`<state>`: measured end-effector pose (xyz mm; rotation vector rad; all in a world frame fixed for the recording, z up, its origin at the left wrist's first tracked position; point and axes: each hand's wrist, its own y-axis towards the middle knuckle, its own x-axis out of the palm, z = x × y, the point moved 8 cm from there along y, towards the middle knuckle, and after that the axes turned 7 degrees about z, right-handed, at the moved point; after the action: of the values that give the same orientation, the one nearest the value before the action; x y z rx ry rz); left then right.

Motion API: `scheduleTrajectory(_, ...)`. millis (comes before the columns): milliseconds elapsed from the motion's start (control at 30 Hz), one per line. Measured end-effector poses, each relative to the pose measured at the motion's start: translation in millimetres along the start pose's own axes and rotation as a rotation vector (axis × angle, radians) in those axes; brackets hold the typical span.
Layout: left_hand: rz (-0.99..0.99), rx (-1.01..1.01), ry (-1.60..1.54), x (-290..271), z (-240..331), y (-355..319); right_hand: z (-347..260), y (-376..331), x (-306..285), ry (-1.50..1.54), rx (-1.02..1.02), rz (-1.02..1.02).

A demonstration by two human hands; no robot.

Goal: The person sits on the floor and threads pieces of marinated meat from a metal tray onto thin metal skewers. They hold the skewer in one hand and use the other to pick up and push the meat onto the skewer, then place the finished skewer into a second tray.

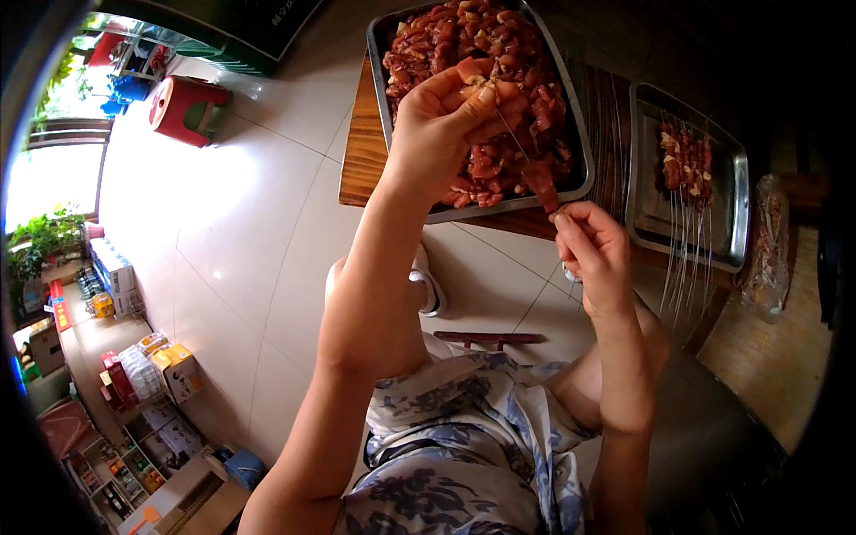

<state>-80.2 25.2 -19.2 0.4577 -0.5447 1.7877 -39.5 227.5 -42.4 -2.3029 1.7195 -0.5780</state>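
A large metal tray [584, 183] heaped with cut raw meat [428, 45] stands in front of me. Above it, my left hand [450, 111] is closed, with small pieces of meat between its fingers and thumb. A thin metal skewer [510, 132] slants from these fingers down to the right. One dark red meat piece [539, 183] is on its lower part, close to my right hand [596, 254]. The right fingers pinch at that end of the skewer, beside the tray's near right corner. What they cover of the skewer is hidden.
Right of the big tray, a smaller metal tray [637, 209] holds several meat skewers [687, 160], their bare ends over the near rim. Loose metal skewers lie between the trays on the wooden table [361, 152]. A clear plastic bag [767, 250] lies farther right. A red stool [183, 111] stands far left.
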Motion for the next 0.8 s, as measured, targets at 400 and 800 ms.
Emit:
scheduleTrajectory(400, 0.125, 0.050, -0.047, -19, 16, 5, -4, 0, -3, -0.070, -0.060, -0.014)
scheduleTrajectory(800, 0.177, 0.077, -0.042, -16, 14, 2, -3, -1, -9, -0.129, -0.103, 0.066)
